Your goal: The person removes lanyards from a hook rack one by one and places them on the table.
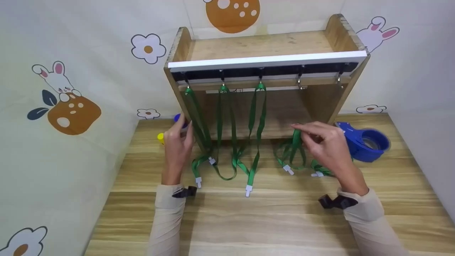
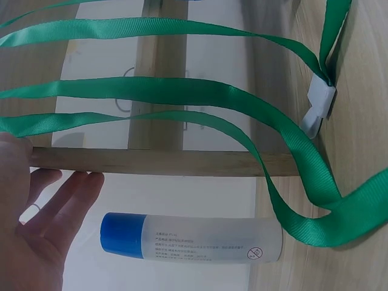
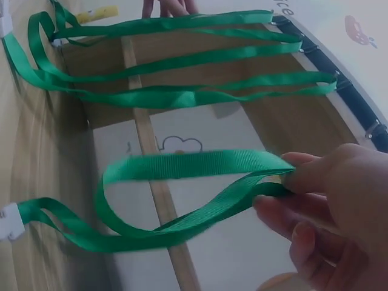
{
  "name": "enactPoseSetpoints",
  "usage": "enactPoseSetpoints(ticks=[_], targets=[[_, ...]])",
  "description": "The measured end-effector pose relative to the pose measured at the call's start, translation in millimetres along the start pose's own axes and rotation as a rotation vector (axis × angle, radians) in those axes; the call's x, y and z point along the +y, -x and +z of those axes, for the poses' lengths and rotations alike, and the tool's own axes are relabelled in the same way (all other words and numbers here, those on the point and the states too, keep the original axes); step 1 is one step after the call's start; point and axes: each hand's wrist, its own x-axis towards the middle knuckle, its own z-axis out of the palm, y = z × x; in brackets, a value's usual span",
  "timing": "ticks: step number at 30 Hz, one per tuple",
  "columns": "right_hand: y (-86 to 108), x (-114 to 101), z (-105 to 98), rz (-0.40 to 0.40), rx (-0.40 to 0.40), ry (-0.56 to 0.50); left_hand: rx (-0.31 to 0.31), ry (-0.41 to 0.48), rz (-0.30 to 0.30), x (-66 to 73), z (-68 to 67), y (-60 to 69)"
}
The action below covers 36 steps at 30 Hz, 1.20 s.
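In the head view, a wooden shelf (image 1: 249, 103) has a row of hooks along its front. Three green lanyards (image 1: 261, 117) hang from the hooks at the left and middle, their pale plastic clips (image 1: 249, 190) down by the tabletop. My right hand (image 1: 325, 142) pinches a loop of another green lanyard (image 3: 182, 167) between thumb and fingers, below the hooks at the right; its clip (image 1: 288, 169) hangs low near the table. With the left hand (image 1: 177, 144) I hold the shelf's left side panel (image 2: 157, 160), fingers against its outer face; part of the thumb is hidden.
A clear bottle with a blue cap (image 2: 124, 233) stands outside the left panel, near a yellow cap (image 1: 161, 138). To the right is a blue tape dispenser (image 1: 366, 144). One more green lanyard (image 1: 321, 169) lies beside my right wrist. Patterned sheets cover the walls.
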Motion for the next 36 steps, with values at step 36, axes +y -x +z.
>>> enactPoseSetpoints(ticks=[36], targets=[[11.2, -23.7, -30.8, 0.023, 0.133, -0.240, -0.007, 0.030, -0.006, 3.1, -1.4, -1.1]])
